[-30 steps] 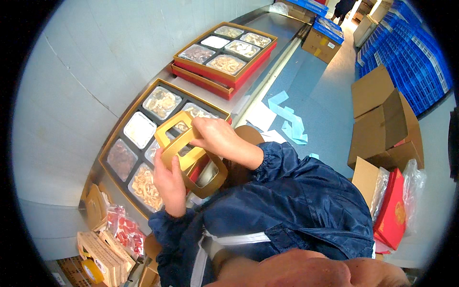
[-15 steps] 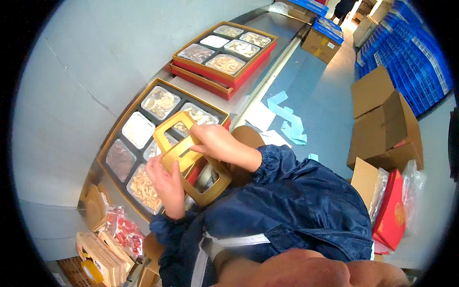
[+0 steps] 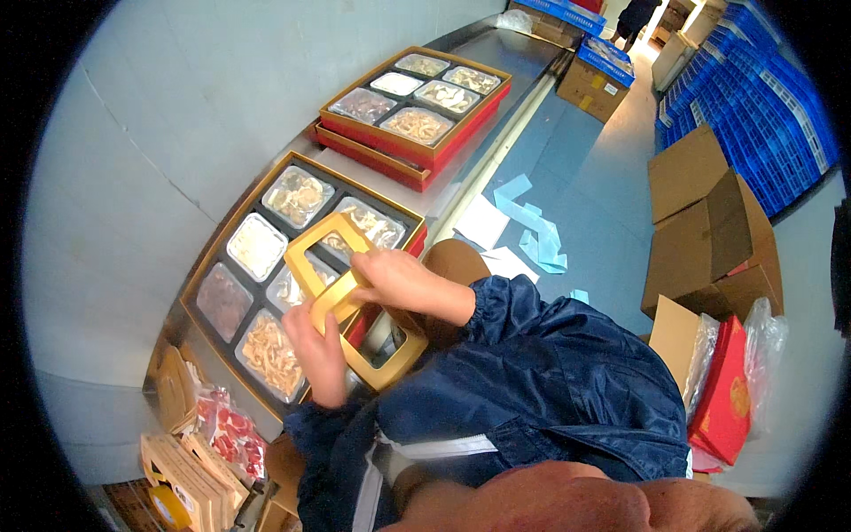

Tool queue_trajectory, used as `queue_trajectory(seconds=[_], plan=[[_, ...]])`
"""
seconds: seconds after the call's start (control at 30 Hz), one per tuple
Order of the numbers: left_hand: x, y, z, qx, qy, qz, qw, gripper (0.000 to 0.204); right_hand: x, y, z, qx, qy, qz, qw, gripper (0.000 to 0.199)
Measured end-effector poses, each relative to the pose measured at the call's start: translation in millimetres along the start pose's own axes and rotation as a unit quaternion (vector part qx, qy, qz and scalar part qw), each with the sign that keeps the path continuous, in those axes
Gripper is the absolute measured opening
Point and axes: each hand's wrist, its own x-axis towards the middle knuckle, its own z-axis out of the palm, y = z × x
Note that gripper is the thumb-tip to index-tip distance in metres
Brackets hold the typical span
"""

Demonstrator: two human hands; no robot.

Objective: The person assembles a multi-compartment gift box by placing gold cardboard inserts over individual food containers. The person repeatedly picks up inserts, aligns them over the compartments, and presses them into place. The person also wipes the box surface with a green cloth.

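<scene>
My left hand and my right hand both grip a gold cardboard piece with large cut-out windows. The right hand pinches its far side, while the left has fingers and thumb at the near left edge. The piece is tilted over the near right corner of an open gift box with a black divided insert and gold rim. Clear-wrapped packs fill its compartments: pale curled strips, a dark pack, a white pack and sliced dried pieces. Part of the box is hidden under my hands.
Two stacked red-and-gold boxes stand farther along the metal counter. Paper and light-blue strips lie on the blue floor. At right are an open carton, a red box and blue crates. Cardboard and yellow tape sit lower left.
The gold piece has turned in my hands, so its middle band looks narrower. My right hand has shifted slightly left and down, with the left hand still on the near edge.
</scene>
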Motion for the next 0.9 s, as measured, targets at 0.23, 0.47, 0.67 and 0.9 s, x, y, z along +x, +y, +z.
queue_trajectory(seconds=[0.23,0.47,0.67,0.9], plan=[[-7.1,-11.0,9.0,0.017,0.043,-0.009,0.999,0.036,2.8,2.6,16.7,0.024,0.011,-0.007,1.000,0.028],[-6.8,-21.5,10.8,0.007,0.025,-0.015,1.000,0.036,4.3,8.8,26.1,0.036,0.032,-0.018,0.999,0.024],[-8.1,-19.5,13.6,0.013,0.040,-0.012,0.999,0.035,4.2,4.1,22.2,0.027,0.021,-0.001,0.999,0.023],[-6.6,-22.1,16.0,-0.004,0.042,-0.016,0.999,0.035,5.6,1.4,21.5,0.015,0.035,-0.005,0.999,0.028]])
